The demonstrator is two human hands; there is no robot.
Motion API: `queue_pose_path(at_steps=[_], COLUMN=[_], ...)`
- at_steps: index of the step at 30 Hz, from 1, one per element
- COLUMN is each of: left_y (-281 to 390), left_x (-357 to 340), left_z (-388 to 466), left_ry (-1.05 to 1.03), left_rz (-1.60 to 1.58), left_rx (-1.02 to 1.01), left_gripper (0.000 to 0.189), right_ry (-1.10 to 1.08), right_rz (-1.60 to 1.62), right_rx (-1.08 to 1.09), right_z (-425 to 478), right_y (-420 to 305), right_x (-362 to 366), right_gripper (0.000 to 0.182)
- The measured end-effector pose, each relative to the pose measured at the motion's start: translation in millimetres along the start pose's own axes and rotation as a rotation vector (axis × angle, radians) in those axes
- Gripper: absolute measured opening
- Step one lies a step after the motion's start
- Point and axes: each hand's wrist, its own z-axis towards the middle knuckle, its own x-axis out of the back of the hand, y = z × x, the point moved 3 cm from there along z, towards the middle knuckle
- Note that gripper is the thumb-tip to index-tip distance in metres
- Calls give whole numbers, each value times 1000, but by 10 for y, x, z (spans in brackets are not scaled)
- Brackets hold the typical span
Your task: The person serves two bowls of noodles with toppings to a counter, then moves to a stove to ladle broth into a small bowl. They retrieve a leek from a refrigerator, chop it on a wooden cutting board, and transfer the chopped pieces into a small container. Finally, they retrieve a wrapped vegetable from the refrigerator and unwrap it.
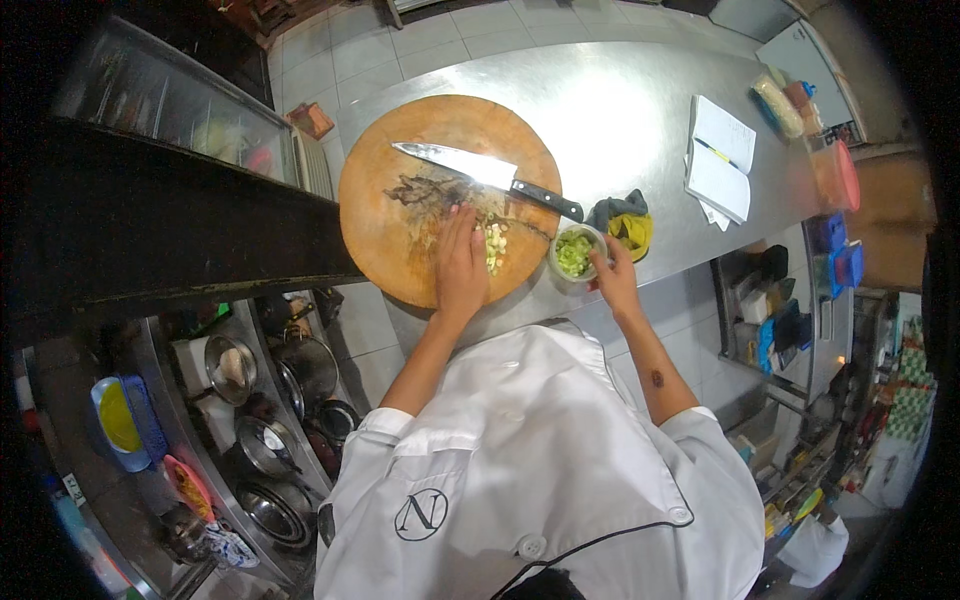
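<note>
A round wooden chopping board lies on the steel table. My left hand rests flat on it, fingers together, along the left side of a small pile of chopped pale-green vegetable. My right hand grips the side of a small clear tub holding chopped green pieces, just off the board's right edge. Across the board above my hands lies a chef's knife, its black handle reaching past the rim. Dark marks and a crack show on the wood.
A grey and yellow cloth lies right of the tub. An open notebook with a pen is farther right on the steel table. Packets, bottles and a red-lidded container stand at the far right. Shelves with metal bowls are at lower left.
</note>
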Motion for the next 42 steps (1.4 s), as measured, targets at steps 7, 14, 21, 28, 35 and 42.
queue_pose_path(at_steps=[7,14,21,28,35,42], left_y=[75,132,243,224,233,731], left_x=[-90,-259,-406,-530,-640,-1197], left_z=[129,114,92,155,167,-158], left_ry=[-75,30,135,198,133,-59], left_rz=[-130,-264,-309,-326,-374,-772], left_rx=[5,80,200,300,286,459], left_gripper=[47,47,46,50,58,68], right_ry=[-5,131,91,87,115,149], right_rz=[197,-88,75,185,161,5], right_rx=[-116,40,-93,-93,-97,-21], right_z=[-203,-476,-644,-693,-715,-636], right_y=[-91,-337,-377,-451,-449,-337], right_x=[79,-61,-178,-192,-195,-180], right_gripper=[40,49,52,53,54,54])
